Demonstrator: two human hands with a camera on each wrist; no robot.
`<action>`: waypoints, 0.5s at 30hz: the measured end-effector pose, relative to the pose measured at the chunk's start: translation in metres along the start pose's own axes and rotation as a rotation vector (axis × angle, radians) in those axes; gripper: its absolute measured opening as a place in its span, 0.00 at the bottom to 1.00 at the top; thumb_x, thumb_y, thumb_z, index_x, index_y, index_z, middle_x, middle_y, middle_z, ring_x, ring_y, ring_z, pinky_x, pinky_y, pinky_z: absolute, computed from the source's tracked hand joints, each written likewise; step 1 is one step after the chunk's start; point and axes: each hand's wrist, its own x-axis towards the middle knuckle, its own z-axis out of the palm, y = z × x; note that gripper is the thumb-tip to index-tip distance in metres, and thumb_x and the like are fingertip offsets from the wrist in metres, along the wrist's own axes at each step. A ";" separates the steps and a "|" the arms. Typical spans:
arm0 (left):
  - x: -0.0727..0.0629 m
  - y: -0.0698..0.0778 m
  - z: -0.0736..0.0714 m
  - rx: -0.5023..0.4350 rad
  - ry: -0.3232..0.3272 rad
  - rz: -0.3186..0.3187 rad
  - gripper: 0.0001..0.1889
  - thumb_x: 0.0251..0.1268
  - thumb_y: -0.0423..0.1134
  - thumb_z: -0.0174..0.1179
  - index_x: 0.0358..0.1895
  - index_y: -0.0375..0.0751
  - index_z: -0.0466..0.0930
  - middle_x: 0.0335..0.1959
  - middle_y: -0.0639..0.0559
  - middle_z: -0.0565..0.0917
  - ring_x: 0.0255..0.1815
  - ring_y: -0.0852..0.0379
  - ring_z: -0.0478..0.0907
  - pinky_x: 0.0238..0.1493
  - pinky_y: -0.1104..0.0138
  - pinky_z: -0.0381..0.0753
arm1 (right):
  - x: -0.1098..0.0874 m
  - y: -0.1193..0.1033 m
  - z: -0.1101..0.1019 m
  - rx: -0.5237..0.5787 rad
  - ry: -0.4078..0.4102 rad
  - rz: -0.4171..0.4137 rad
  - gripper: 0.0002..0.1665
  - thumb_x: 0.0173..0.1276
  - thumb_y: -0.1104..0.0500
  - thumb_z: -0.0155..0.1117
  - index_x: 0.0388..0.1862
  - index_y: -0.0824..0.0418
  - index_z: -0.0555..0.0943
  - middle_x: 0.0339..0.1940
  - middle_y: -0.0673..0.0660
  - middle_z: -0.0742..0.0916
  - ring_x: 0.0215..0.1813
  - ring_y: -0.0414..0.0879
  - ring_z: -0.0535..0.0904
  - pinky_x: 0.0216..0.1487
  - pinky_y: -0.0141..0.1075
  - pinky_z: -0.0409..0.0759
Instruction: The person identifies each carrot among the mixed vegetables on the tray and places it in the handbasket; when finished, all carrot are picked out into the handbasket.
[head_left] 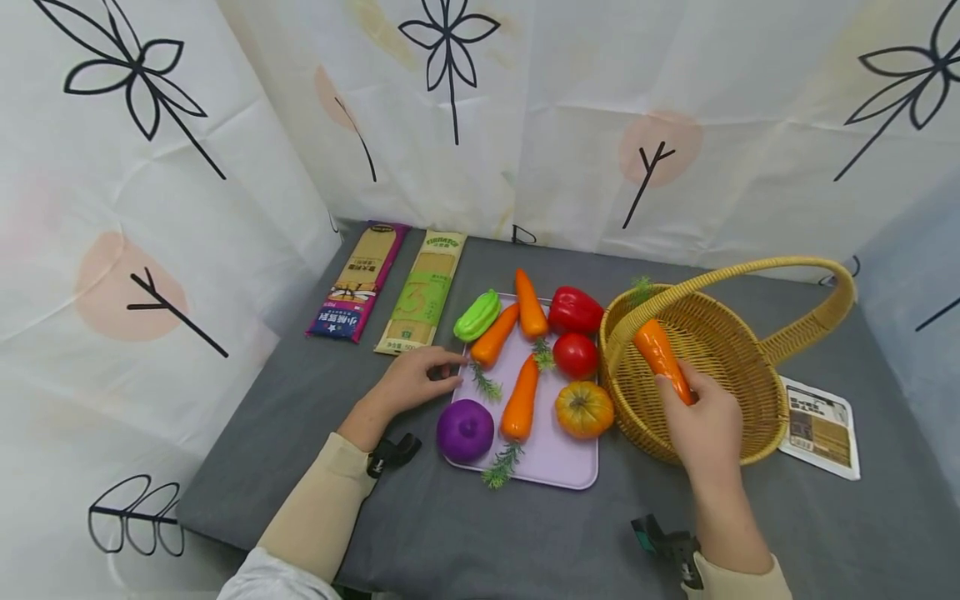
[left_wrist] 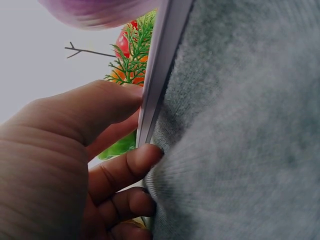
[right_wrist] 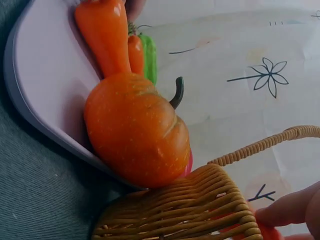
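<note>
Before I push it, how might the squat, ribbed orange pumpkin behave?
The squat, ribbed orange pumpkin may rock or roll, given its rounded sides. Its slight sheen suggests it could feel slippery. The tan woven wicker basket close beside it would probably limit rolling that way.

We see a basket [right_wrist: 172,212] of woven wicker, its strands ridged and faintly glossy. The carrot [head_left: 654,348] at its mouth looks like slick, shiny plastic, and we find the same gloss on the tomato [head_left: 574,357] and the red pepper [head_left: 574,310]. The tray [right_wrist: 42,65] reads to us as smooth moulded plastic with a soft satin sheen. The pumpkin [right_wrist: 132,132] has a smooth, creased skin. We take the feathery greens [head_left: 501,468] for plastic. Matt, finely ribbed cloth covers the bench [head_left: 427,525]; behind, we see a curtain [head_left: 555,175] of matt, wrinkled fabric.
</note>
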 end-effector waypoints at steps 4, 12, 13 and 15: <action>0.001 0.001 -0.001 0.003 0.000 -0.006 0.17 0.68 0.45 0.70 0.58 0.51 0.87 0.33 0.61 0.78 0.36 0.59 0.73 0.39 0.63 0.75 | 0.008 -0.001 0.001 -0.063 -0.097 -0.012 0.31 0.77 0.51 0.60 0.70 0.70 0.76 0.52 0.72 0.85 0.27 0.52 0.73 0.23 0.38 0.69; 0.000 0.001 0.000 0.006 -0.004 -0.009 0.17 0.68 0.45 0.70 0.58 0.51 0.87 0.32 0.61 0.78 0.35 0.59 0.73 0.39 0.63 0.74 | 0.021 0.007 0.007 -0.197 -0.344 -0.061 0.34 0.76 0.52 0.61 0.69 0.76 0.72 0.55 0.76 0.82 0.45 0.63 0.78 0.42 0.52 0.75; 0.000 0.001 0.000 0.007 -0.004 -0.006 0.17 0.68 0.45 0.70 0.58 0.51 0.87 0.32 0.61 0.78 0.35 0.59 0.73 0.39 0.63 0.74 | 0.023 0.008 0.007 -0.209 -0.374 -0.064 0.34 0.75 0.52 0.62 0.69 0.76 0.72 0.57 0.76 0.81 0.47 0.65 0.78 0.44 0.55 0.76; 0.000 0.001 -0.001 0.011 0.001 0.004 0.16 0.68 0.44 0.70 0.57 0.51 0.87 0.32 0.61 0.78 0.35 0.59 0.73 0.38 0.63 0.74 | 0.026 0.010 0.008 -0.233 -0.421 -0.073 0.35 0.74 0.52 0.63 0.69 0.77 0.72 0.58 0.77 0.80 0.51 0.67 0.77 0.49 0.59 0.75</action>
